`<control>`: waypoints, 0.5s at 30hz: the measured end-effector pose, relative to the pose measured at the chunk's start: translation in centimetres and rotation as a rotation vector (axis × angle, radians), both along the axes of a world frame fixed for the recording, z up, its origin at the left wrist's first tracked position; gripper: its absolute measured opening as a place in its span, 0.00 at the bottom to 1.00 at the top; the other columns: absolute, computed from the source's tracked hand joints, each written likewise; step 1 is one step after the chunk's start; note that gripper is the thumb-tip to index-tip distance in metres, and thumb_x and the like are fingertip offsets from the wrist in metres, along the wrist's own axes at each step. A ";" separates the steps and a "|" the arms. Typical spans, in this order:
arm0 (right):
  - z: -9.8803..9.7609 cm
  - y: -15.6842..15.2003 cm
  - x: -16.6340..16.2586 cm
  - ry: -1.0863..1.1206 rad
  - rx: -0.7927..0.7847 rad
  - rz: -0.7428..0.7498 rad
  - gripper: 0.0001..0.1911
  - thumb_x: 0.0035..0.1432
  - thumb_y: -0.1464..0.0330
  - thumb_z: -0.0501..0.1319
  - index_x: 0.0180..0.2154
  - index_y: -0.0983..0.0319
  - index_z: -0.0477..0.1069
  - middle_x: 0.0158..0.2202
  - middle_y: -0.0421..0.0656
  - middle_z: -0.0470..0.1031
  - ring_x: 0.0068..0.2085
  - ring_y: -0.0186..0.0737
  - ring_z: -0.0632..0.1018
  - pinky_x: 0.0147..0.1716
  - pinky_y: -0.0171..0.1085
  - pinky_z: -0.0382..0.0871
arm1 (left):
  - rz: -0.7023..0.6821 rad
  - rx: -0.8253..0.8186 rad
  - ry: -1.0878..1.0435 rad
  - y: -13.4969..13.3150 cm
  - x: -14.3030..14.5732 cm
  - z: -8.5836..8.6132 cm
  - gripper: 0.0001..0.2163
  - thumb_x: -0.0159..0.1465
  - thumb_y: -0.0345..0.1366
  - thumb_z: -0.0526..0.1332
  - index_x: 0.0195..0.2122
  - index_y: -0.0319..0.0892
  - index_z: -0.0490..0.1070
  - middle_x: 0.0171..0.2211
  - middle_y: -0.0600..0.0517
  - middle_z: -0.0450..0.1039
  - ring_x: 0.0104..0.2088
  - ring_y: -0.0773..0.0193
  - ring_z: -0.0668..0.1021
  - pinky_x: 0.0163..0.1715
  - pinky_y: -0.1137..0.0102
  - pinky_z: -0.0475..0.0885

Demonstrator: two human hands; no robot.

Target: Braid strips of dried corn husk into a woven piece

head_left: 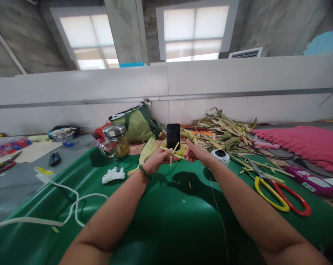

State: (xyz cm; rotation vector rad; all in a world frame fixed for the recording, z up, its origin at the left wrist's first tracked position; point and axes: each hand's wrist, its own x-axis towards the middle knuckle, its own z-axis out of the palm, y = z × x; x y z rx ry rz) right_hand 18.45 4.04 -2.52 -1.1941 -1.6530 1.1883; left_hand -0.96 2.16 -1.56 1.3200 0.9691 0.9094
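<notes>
My left hand (pixel 157 159) and my right hand (pixel 194 151) meet above the green sheet (pixel 161 221), both pinched on a few thin pale-green leaf strips (pixel 172 153) crossed between them. A green bead bracelet (pixel 144 172) sits on my left wrist. Right behind the hands stands a black phone (pixel 173 135), upright with a dark screen. A long corn husk leaf (pixel 146 151) lies just left of my left hand.
A heap of dry husks (pixel 224 129) lies at the back right, with yellow and red scissors (pixel 276 191) in front of it. A lidded glass mug (pixel 115 142), a green bag (pixel 135 123), crumpled tissue (pixel 113 174), white tape roll (pixel 221 156), white cable (pixel 45 221) and pink mat (pixel 299 141) surround them.
</notes>
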 end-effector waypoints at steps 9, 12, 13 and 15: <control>-0.3 -1.4 -1.4 -0.130 0.326 0.242 0.23 0.53 0.49 0.60 0.25 0.62 0.76 0.17 0.38 0.70 0.20 0.31 0.68 0.20 0.31 0.60 | 0.016 0.124 0.022 -0.3 0.1 0.0 0.14 0.47 0.43 0.72 0.28 0.38 0.77 0.26 0.48 0.79 0.28 0.62 0.77 0.27 0.72 0.68; 0.0 -1.9 -1.1 -0.237 0.457 0.227 0.21 0.58 0.55 0.58 0.21 0.62 0.74 0.17 0.38 0.70 0.21 0.30 0.68 0.22 0.31 0.59 | 0.004 0.098 0.032 -0.1 -0.2 0.0 0.12 0.47 0.41 0.72 0.27 0.37 0.76 0.23 0.48 0.77 0.25 0.63 0.76 0.28 0.71 0.69; 0.1 -2.0 -1.0 -0.261 0.470 0.232 0.22 0.58 0.56 0.58 0.19 0.62 0.72 0.17 0.38 0.69 0.20 0.30 0.67 0.21 0.31 0.58 | -0.006 0.087 0.034 0.0 -0.3 0.0 0.12 0.48 0.40 0.72 0.26 0.37 0.75 0.22 0.48 0.77 0.25 0.63 0.76 0.28 0.71 0.69; 0.2 -2.0 -0.8 -0.270 0.452 0.241 0.23 0.57 0.55 0.59 0.17 0.62 0.69 0.15 0.37 0.67 0.19 0.30 0.65 0.20 0.30 0.56 | -0.025 0.071 0.027 0.0 -0.4 0.0 0.12 0.49 0.40 0.71 0.27 0.36 0.74 0.21 0.48 0.76 0.26 0.63 0.77 0.30 0.70 0.70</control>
